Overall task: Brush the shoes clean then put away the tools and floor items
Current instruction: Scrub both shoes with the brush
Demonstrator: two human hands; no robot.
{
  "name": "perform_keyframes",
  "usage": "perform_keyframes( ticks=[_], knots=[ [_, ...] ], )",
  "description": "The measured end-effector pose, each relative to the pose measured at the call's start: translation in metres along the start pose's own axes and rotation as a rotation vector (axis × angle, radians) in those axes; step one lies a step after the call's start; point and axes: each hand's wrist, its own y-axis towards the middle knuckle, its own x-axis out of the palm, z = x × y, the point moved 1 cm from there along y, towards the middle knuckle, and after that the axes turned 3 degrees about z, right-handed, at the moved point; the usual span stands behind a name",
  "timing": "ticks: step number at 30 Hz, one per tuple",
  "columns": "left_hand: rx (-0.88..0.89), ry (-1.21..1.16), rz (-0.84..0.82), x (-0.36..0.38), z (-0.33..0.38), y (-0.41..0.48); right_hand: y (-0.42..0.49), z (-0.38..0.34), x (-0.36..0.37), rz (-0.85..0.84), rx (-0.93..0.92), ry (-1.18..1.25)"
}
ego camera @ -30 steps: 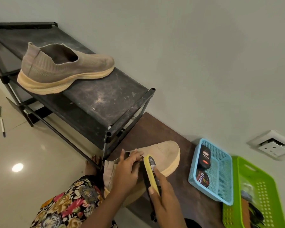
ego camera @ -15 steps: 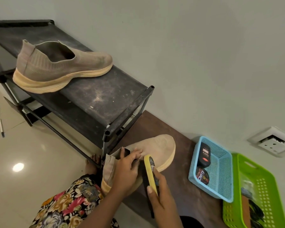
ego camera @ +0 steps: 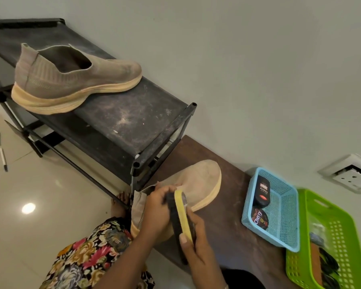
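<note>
Your left hand [ego camera: 156, 211] grips the shoe [ego camera: 198, 182] at its opening, on the brown bench [ego camera: 223, 222]; your right hand [ego camera: 198, 243] holds the yellow-backed brush [ego camera: 180, 215] against its side.

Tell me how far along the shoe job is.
Done: nothing clearly; the grey-brown knit shoe on the black rack looks dusty. In hand: left hand steadies the beige shoe, right hand holds the yellow-backed brush against it. Left: second shoe, stowing brush, floor pen.

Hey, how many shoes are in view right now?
2. A grey-brown knit slip-on shoe sits atop the black metal rack; a beige knit shoe lies on the brown wooden bench, gripped by the left hand. Lower rack shelves are partly hidden.
</note>
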Motion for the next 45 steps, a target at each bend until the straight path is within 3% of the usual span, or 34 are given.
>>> perform_keyframes(
  ticks=[6,8,13,15,17,24,28,31,34,39,45],
  knots=[
    [0.018,0.074,-0.024,-0.004,-0.002,0.0,0.081,0.051,-0.046,0.193,0.199,-0.36],
    [0.006,0.068,-0.01,-0.004,-0.002,-0.001,0.093,0.053,-0.051,0.213,0.274,-0.369],
    [-0.068,-0.017,0.103,-0.001,-0.005,0.004,0.017,0.011,0.003,0.03,0.009,-0.069],
    [-0.131,-0.169,0.125,-0.001,-0.001,0.003,-0.003,0.006,0.013,0.017,-0.111,-0.142],
    [-0.179,-0.294,0.121,-0.003,0.001,0.003,0.011,0.007,0.008,0.108,-0.123,-0.214],
    [-0.095,-0.18,0.113,-0.004,-0.001,0.001,0.126,0.027,-0.05,0.19,0.173,-0.507],
    [-0.085,-0.09,0.102,-0.001,-0.003,0.004,0.075,0.014,-0.031,-0.011,-0.084,-0.5],
    [-0.125,-0.144,0.085,0.001,-0.006,0.003,0.033,0.007,-0.023,-0.048,-0.208,-0.445],
    [-0.131,-0.203,0.104,-0.004,-0.006,0.007,0.05,0.019,-0.033,-0.045,-0.273,-0.567],
    [-0.081,-0.159,0.045,-0.003,-0.001,0.004,0.128,0.031,-0.066,0.062,0.079,-0.836],
    [-0.126,-0.202,0.057,-0.001,-0.012,0.008,0.021,-0.002,-0.018,-0.108,-0.139,-0.417]
  ],
)
